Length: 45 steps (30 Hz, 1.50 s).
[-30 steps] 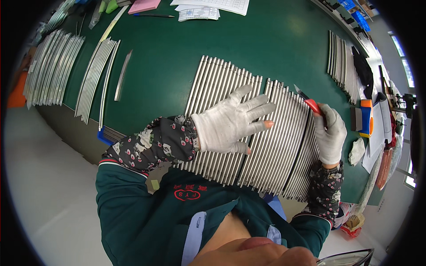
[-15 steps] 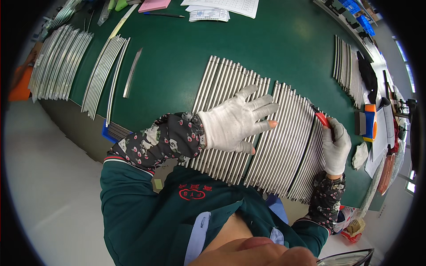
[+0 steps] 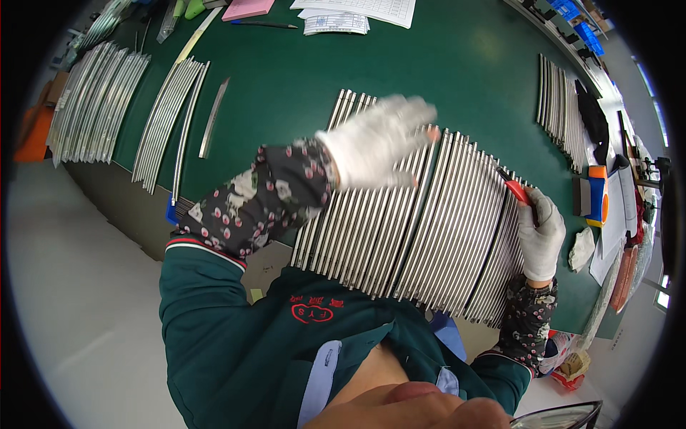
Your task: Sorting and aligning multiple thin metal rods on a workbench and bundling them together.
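Note:
Slim silvery metal rods [image 3: 450,222] lie side by side in front of me, in groups split by narrow gaps, their near ends by my shirt. My left hand [image 3: 379,143], in a white glove with some fingertips bare, is over the far part of the left group. Its fingers are stretched out and a little blurred; I cannot tell whether it touches the rods. At the right group's edge, my gloved right hand [image 3: 541,236] is closed around a red-handled tool [image 3: 517,191]. The tool's thin dark tip points to the far left, over the rods.
On the green table [image 3: 286,79], bagged rods [image 3: 96,104], loose rods [image 3: 164,118] and a flat metal strip [image 3: 214,118] lie left. Papers [image 3: 357,13], a pen [image 3: 264,24] and a pink pad [image 3: 248,8] are at the back. More rods [image 3: 561,114] and an orange-and-blue holder [image 3: 594,196] stand right.
My left hand has moved away from me over the rods, toward their far ends, with its fingers still stretched. My right hand and the red-handled tool have hardly moved.

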Each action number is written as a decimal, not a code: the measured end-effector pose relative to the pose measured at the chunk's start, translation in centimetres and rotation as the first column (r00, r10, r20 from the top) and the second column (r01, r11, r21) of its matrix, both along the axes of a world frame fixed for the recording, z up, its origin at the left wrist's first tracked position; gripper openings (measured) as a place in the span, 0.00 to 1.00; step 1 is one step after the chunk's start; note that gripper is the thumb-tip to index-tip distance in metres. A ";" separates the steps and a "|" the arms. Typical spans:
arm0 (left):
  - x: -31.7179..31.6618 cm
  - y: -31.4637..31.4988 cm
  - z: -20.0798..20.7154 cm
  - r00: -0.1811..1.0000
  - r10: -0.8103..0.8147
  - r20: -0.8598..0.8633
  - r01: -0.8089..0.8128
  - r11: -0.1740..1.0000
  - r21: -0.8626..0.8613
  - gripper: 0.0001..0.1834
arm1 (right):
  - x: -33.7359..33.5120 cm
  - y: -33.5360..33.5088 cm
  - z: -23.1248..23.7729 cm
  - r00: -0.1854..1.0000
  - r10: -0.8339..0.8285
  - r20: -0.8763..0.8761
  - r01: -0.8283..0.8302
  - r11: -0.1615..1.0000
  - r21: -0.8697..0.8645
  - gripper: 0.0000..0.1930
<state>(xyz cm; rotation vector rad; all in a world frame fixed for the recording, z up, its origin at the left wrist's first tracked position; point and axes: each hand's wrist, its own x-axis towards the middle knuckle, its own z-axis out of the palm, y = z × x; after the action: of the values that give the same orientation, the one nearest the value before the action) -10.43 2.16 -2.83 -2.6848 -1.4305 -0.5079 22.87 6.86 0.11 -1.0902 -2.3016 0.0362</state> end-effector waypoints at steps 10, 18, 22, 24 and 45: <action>-1.9 -4.8 1.6 0.986 -0.156 -0.066 0.147 0.982 -0.119 0.54 | 1.2 -0.4 -0.3 1.000 -0.024 0.003 0.024 1.000 -0.016 0.11; -2.5 -5.3 0.6 0.991 -0.132 -0.019 0.131 0.989 -0.074 0.51 | -1.2 -1.1 0.4 0.997 -0.015 -0.075 0.009 0.997 -0.075 0.11; -2.5 -5.6 0.7 0.995 -0.103 0.010 0.103 0.990 -0.098 0.51 | -4.4 -2.4 2.6 0.997 0.072 -0.041 -0.079 0.976 -0.204 0.09; -2.4 -5.6 0.7 0.993 -0.103 0.052 0.107 0.990 -0.087 0.52 | -5.8 -2.2 2.7 0.984 0.051 -0.170 -0.118 0.905 -0.408 0.09; -2.0 -5.2 0.2 0.989 -0.129 0.074 0.138 0.982 -0.132 0.54 | -14.1 8.0 2.1 0.849 -0.109 -0.517 -0.245 0.787 -0.567 0.16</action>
<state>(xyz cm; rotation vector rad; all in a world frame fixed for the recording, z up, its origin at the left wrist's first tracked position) -12.43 -3.07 -2.59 -2.9132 -1.3538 -0.5299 8.74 14.88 2.16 -1.1032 -1.8326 1.0663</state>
